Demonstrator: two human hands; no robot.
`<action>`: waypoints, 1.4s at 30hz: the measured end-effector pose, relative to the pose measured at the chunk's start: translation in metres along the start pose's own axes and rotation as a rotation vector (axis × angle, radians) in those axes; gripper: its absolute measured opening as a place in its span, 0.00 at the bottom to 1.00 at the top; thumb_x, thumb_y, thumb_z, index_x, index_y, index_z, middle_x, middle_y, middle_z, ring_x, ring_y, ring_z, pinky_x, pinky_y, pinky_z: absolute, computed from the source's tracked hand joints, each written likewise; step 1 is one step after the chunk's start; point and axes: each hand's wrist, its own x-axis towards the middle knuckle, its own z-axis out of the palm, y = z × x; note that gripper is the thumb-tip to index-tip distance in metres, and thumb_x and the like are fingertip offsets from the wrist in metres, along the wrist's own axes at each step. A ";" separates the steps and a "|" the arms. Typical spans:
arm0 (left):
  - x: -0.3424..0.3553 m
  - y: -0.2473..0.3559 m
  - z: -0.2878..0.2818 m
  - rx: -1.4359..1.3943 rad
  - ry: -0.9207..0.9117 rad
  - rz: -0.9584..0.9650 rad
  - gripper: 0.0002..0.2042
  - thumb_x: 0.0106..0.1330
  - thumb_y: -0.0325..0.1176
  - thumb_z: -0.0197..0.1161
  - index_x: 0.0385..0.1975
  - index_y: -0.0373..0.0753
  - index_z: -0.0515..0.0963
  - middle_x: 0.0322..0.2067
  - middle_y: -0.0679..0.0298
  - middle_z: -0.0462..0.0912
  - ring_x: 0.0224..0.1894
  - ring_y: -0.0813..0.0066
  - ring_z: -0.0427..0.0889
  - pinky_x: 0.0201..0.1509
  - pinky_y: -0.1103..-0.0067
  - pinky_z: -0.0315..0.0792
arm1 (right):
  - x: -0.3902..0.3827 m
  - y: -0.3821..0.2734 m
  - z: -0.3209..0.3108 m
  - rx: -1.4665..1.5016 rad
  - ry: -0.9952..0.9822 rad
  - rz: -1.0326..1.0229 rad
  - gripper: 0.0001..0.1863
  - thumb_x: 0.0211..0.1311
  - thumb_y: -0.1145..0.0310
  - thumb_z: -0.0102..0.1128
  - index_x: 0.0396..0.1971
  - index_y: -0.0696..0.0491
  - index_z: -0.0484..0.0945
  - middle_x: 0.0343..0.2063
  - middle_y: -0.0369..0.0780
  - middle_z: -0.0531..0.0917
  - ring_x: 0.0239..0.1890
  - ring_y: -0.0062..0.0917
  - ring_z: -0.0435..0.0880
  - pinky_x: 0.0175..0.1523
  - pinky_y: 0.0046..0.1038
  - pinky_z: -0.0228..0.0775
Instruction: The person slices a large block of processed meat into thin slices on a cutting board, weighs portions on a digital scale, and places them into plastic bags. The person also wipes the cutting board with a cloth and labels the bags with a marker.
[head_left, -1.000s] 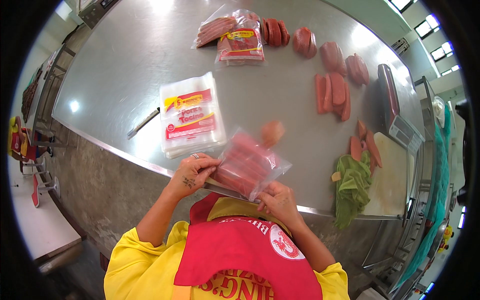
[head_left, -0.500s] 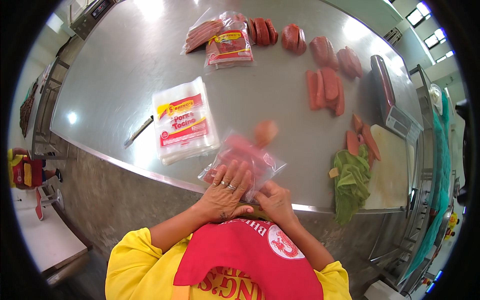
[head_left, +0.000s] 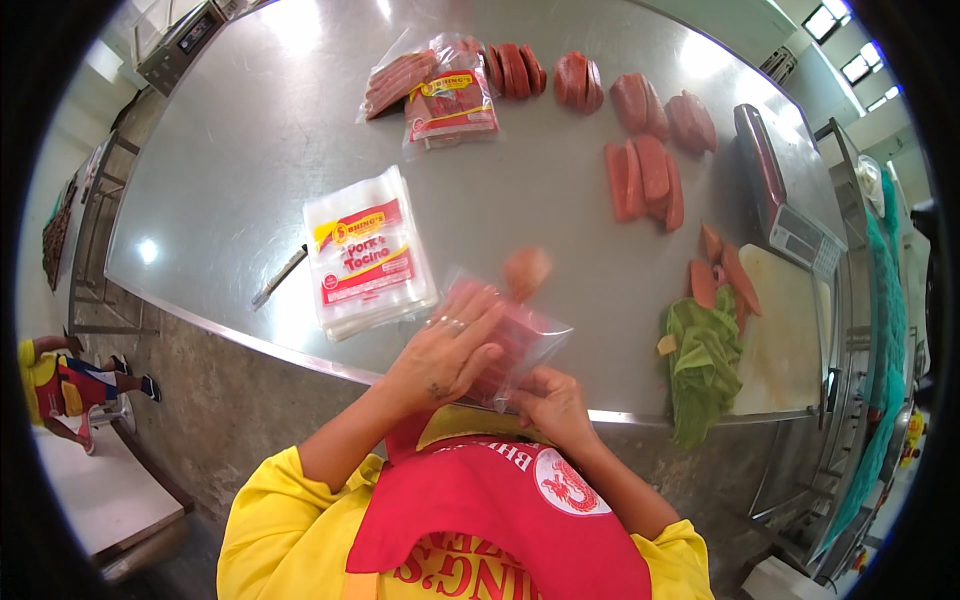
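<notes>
A clear bag of pink meat slices [head_left: 525,335] rests at the table's near edge. My left hand [head_left: 445,350] lies on it with fingers stretched out flat, pointing up and away from me. My right hand [head_left: 550,405] pinches the lower right edge of the same bag between thumb and fingers. Just beyond the bag is a loose piece of meat [head_left: 525,270]. To the left sit a stack of flat printed plastic bags [head_left: 355,295] and a marker pen [head_left: 280,275]. Several meat slices [head_left: 730,270] and a green cloth [head_left: 700,360] are off to my right.
Filled bags [head_left: 450,110] and several piles of sliced meat [head_left: 640,180] sit on the steel table [head_left: 220,180]. At right are a scale [head_left: 800,240] and a cutting board [head_left: 775,370]. A co-worker [head_left: 65,385] stands at far left beside a white table [head_left: 100,490].
My left hand let go of the bag's upper left edge, came down flat on the bag and slid upward across it. The co-worker at the left has moved further into view.
</notes>
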 end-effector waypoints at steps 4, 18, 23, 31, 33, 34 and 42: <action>0.014 0.011 0.031 0.311 -0.060 0.028 0.36 0.68 0.57 0.42 0.65 0.32 0.56 0.66 0.48 0.55 0.70 0.48 0.48 0.72 0.59 0.38 | 0.004 0.015 0.011 -0.041 0.083 -0.149 0.06 0.49 0.78 0.57 0.29 0.57 0.78 0.20 0.43 0.82 0.16 0.23 0.80 0.23 0.25 0.72; 0.016 0.011 0.043 0.431 -0.038 0.153 0.44 0.62 0.68 0.36 0.63 0.30 0.58 0.64 0.49 0.59 0.70 0.53 0.51 0.72 0.58 0.38 | -0.027 -0.026 -0.017 -0.136 -0.041 0.090 0.06 0.56 0.73 0.58 0.33 0.58 0.78 0.25 0.45 0.82 0.25 0.31 0.83 0.31 0.30 0.73; 0.016 0.012 0.035 0.216 -0.097 0.089 0.42 0.65 0.66 0.32 0.65 0.32 0.58 0.66 0.49 0.57 0.71 0.52 0.48 0.72 0.59 0.37 | 0.049 -0.076 -0.037 -0.347 0.339 -0.397 0.09 0.58 0.68 0.58 0.33 0.59 0.79 0.29 0.48 0.82 0.34 0.36 0.82 0.39 0.35 0.73; 0.021 0.018 -0.008 -0.418 -0.081 -0.152 0.43 0.67 0.66 0.22 0.60 0.30 0.66 0.62 0.47 0.65 0.70 0.53 0.51 0.72 0.64 0.42 | 0.144 -0.037 -0.027 -1.074 0.430 -0.565 0.10 0.54 0.65 0.57 0.28 0.57 0.78 0.33 0.47 0.81 0.36 0.41 0.80 0.46 0.39 0.72; 0.020 0.022 -0.005 -0.326 -0.038 -0.155 0.39 0.69 0.62 0.28 0.59 0.30 0.67 0.61 0.47 0.66 0.70 0.52 0.53 0.71 0.66 0.46 | 0.124 -0.046 -0.046 -0.840 0.488 -0.436 0.10 0.54 0.65 0.56 0.29 0.58 0.79 0.31 0.46 0.82 0.32 0.40 0.81 0.43 0.37 0.74; 0.019 0.023 -0.003 -0.282 -0.015 -0.159 0.37 0.70 0.61 0.31 0.59 0.30 0.67 0.61 0.47 0.67 0.69 0.52 0.54 0.71 0.67 0.48 | 0.112 -0.044 -0.059 -0.611 0.527 -0.359 0.11 0.54 0.65 0.56 0.30 0.58 0.79 0.30 0.45 0.83 0.30 0.38 0.82 0.41 0.36 0.75; 0.079 0.052 -0.002 0.003 -0.197 -0.276 0.22 0.61 0.44 0.58 0.48 0.33 0.75 0.47 0.50 0.78 0.54 0.56 0.74 0.59 0.66 0.65 | -0.002 0.024 -0.115 -0.242 0.476 -0.136 0.14 0.54 0.68 0.61 0.39 0.58 0.78 0.28 0.38 0.83 0.27 0.20 0.81 0.26 0.25 0.73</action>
